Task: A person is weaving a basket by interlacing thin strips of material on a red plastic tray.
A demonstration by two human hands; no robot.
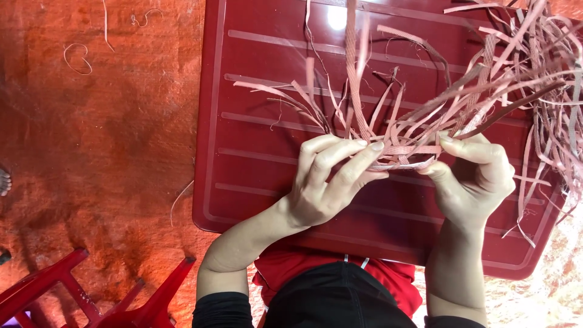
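At the far left of the frame an orange woven mat (97, 152) covers the ground, with a few loose curled strip scraps (78, 59) lying on it in the upper left, and the legs of a red plastic stool (91, 297) jut in at the lower left corner. Right of the mat, filling the middle and right of the frame, is a dark red plastic table (255, 182) with raised ribs running across its top. Just left of centre, the left hand (322, 185) reaches up from the lower edge — its fingers are spread and curled, the fingertips (376, 146) pressing onto a flat pink strip at the near end of a bundle of pink strips (413, 130), so the hand is grasping the bundle rather than lying loose. The bundle sits over the middle of the table, between the two hands, and its ends fan upward and to the upper left. Right of centre, the right hand (477, 179) pinches the same knot of strips between thumb and forefinger, clenched on it. From there the strips stream off to the upper right corner, where they spread into a thick tangled heap (546, 73) that hangs over the table's right edge. At the bottom centre, below the table's near edge, the person's red garment (285, 267) and dark clothing show.
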